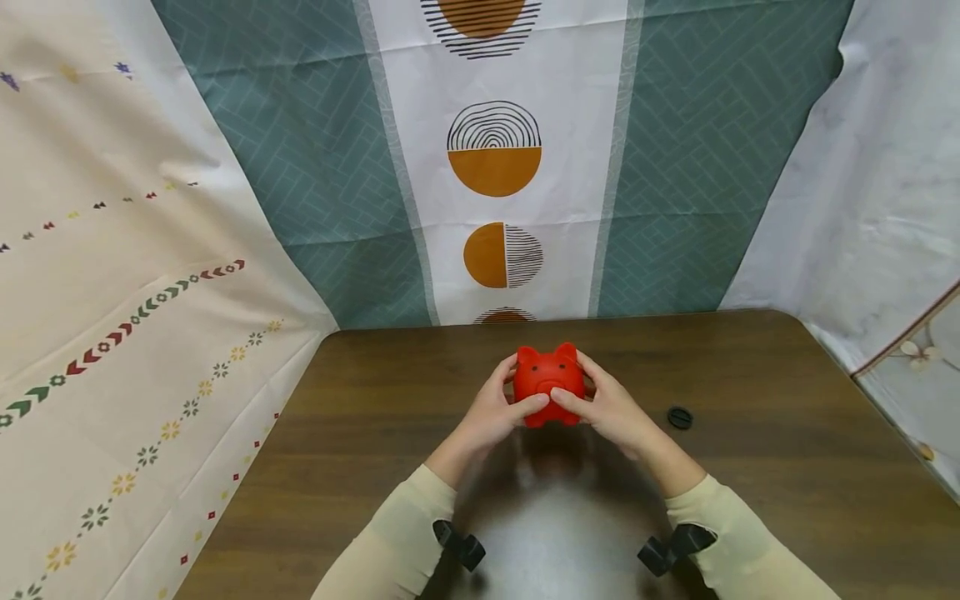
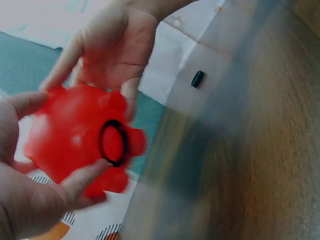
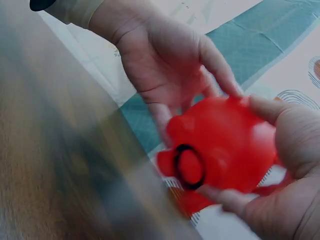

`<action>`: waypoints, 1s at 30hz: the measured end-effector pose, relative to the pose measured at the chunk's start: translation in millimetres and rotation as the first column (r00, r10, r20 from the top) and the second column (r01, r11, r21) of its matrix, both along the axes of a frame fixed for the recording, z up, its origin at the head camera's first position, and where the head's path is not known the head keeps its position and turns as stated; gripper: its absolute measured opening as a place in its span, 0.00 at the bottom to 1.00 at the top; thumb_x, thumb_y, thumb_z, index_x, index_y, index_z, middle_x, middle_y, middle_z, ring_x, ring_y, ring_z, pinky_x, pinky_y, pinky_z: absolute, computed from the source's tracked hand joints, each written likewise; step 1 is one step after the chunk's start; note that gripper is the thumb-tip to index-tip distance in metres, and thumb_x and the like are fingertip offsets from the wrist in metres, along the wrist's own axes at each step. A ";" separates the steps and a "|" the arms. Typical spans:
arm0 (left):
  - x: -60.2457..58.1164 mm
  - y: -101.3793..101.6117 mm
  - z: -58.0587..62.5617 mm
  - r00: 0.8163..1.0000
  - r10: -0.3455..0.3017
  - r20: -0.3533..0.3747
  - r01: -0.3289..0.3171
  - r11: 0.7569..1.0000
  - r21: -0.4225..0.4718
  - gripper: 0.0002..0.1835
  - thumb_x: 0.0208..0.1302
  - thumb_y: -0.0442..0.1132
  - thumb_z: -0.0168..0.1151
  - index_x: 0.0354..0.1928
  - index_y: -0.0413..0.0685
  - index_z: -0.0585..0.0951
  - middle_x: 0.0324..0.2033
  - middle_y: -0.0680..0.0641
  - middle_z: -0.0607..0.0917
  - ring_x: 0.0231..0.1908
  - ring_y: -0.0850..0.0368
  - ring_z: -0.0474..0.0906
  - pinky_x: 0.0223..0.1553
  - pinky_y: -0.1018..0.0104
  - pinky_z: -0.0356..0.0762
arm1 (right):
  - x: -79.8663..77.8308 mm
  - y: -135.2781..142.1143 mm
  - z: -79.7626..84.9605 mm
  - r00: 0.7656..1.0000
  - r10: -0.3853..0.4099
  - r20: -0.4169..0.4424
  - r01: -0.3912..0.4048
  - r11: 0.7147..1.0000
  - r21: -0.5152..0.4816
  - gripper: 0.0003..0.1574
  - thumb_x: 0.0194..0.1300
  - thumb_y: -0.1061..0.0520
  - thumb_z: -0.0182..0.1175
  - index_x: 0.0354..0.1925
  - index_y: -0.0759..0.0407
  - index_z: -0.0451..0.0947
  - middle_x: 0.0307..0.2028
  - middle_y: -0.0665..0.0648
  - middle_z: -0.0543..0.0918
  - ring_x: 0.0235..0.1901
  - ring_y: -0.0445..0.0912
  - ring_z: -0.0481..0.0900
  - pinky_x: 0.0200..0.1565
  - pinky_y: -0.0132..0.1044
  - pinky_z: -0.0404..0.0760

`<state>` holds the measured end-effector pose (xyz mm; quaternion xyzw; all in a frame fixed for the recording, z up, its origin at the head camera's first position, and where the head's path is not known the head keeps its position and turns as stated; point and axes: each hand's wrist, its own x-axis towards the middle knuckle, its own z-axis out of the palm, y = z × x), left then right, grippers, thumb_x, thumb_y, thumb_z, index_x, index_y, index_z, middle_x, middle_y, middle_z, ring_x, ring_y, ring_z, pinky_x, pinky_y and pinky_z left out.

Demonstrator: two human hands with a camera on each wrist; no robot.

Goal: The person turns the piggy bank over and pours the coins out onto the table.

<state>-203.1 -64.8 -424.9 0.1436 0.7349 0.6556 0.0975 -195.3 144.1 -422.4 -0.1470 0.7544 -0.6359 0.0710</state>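
While L grip (image 1: 491, 415) & R grip (image 1: 617, 412) are pinching the red pig (image 1: 550, 379) from both sides, up over the table (image 1: 757, 475), both should be pressing w/ same soft push so it isn't slipping.

Red plastic pig figure (image 1: 550, 372), brown wood-grain tabletop (image 1: 390, 400).
Black circular ring (image 2: 125, 145) on the pig; round black disc (image 1: 680, 417); teal-and-white cloth backdrop (image 1: 498, 171) with ochre, black-lined circles; cream cloth (image 1: 142, 287) with green, red and yellow motifs.
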 end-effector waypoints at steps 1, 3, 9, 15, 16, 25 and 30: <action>0.4 -0.5 -0.6 0.999 -0.004 -0.051 0.005 1.000 0.029 0.41 0.57 0.44 0.70 0.71 0.62 0.60 0.62 0.52 0.68 0.54 0.47 0.73 0.44 0.55 0.82 | 0.9 -0.2 -0.8 0.998 -0.010 -0.065 0.009 1.000 -0.007 0.51 0.60 0.47 0.67 0.74 0.45 0.51 0.65 0.56 0.66 0.57 0.57 0.70 0.45 0.44 0.83; 2.4 -1.7 -1.5 0.990 0.002 -0.142 0.006 0.999 0.053 0.41 0.56 0.40 0.71 0.70 0.64 0.61 0.62 0.53 0.69 0.55 0.48 0.72 0.45 0.56 0.82 | 2.8 -0.6 -3.2 0.984 -0.031 -0.175 0.029 0.999 -0.014 0.51 0.59 0.51 0.69 0.74 0.45 0.53 0.66 0.54 0.65 0.59 0.56 0.69 0.46 0.43 0.83; 2.5 -1.9 -3.3 0.999 0.027 0.027 -0.026 1.000 -0.013 0.42 0.56 0.47 0.71 0.71 0.61 0.61 0.62 0.51 0.69 0.53 0.47 0.72 0.43 0.55 0.82 | 1.7 -0.7 -11.1 0.998 -0.048 -0.032 0.049 0.999 0.013 0.49 0.60 0.44 0.67 0.73 0.43 0.54 0.62 0.56 0.70 0.55 0.57 0.73 0.43 0.44 0.84; 0.7 0.0 -3.5 0.993 0.017 0.118 -0.017 1.000 0.001 0.43 0.56 0.47 0.71 0.71 0.58 0.60 0.62 0.49 0.69 0.53 0.47 0.72 0.43 0.54 0.82 | 1.1 0.4 -11.4 0.998 -0.047 0.050 0.046 0.998 0.035 0.51 0.59 0.41 0.66 0.73 0.45 0.53 0.62 0.58 0.70 0.53 0.58 0.74 0.43 0.45 0.84; 2.2 0.0 -0.1 0.994 0.013 0.111 -0.014 1.000 0.007 0.42 0.57 0.46 0.71 0.72 0.58 0.60 0.62 0.49 0.69 0.53 0.47 0.72 0.43 0.54 0.82 | 0.8 0.2 -10.7 0.998 -0.053 0.033 0.051 0.998 0.037 0.51 0.59 0.41 0.66 0.73 0.45 0.53 0.61 0.57 0.71 0.53 0.57 0.74 0.43 0.44 0.84; 17.5 -2.5 33.5 0.995 -0.002 -0.102 0.000 1.000 -0.025 0.42 0.57 0.38 0.70 0.71 0.51 0.60 0.63 0.47 0.69 0.56 0.44 0.70 0.47 0.53 0.81 | -1.8 -0.7 -10.4 0.959 -0.088 -0.271 0.100 0.994 0.032 0.49 0.59 0.47 0.69 0.73 0.46 0.57 0.63 0.55 0.70 0.56 0.58 0.74 0.42 0.43 0.84; 6.6 -2.2 15.8 1.000 0.016 0.007 -0.015 0.995 -0.098 0.42 0.58 0.43 0.69 0.72 0.52 0.60 0.63 0.46 0.69 0.55 0.43 0.70 0.45 0.53 0.81 | -1.5 -1.2 -15.4 0.988 -0.102 -0.113 0.111 0.991 0.078 0.50 0.59 0.42 0.67 0.73 0.46 0.56 0.61 0.57 0.72 0.55 0.58 0.74 0.42 0.44 0.84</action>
